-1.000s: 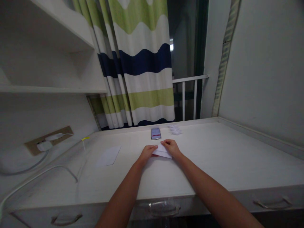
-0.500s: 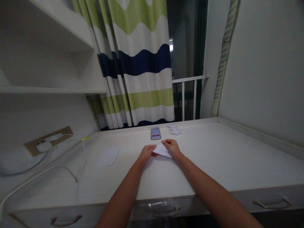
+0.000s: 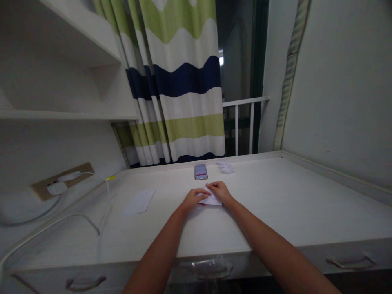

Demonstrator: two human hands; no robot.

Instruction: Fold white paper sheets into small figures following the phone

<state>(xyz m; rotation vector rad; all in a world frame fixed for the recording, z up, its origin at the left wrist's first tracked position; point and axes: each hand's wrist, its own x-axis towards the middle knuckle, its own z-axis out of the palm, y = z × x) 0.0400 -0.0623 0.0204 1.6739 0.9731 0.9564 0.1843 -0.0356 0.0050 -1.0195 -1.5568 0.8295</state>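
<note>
A small folded sheet of white paper [image 3: 213, 200] is between my two hands, low over the middle of the white desk. My left hand [image 3: 194, 199] grips its left side, with fingers laid across the top. With fingertips pinched at the upper edge, my right hand [image 3: 221, 190] holds the paper's right part. The fingers hide much of the folds. Just beyond my hands lies a phone [image 3: 201, 172] with its screen lit. Right of the phone sits a little pile of folded white paper pieces [image 3: 225, 167].
A flat white sheet [image 3: 140, 201] lies on the desk [image 3: 290, 196] to the left. White cables [image 3: 88, 220] run along the desk's left side from a wall socket [image 3: 63, 181]. A shelf [image 3: 67, 115] overhangs the left. A striped curtain [image 3: 190, 81] hangs behind.
My left fingers have moved from the paper's left edge onto its top. My right fingertips have shifted slightly left and down. The paper lies lower and flatter.
</note>
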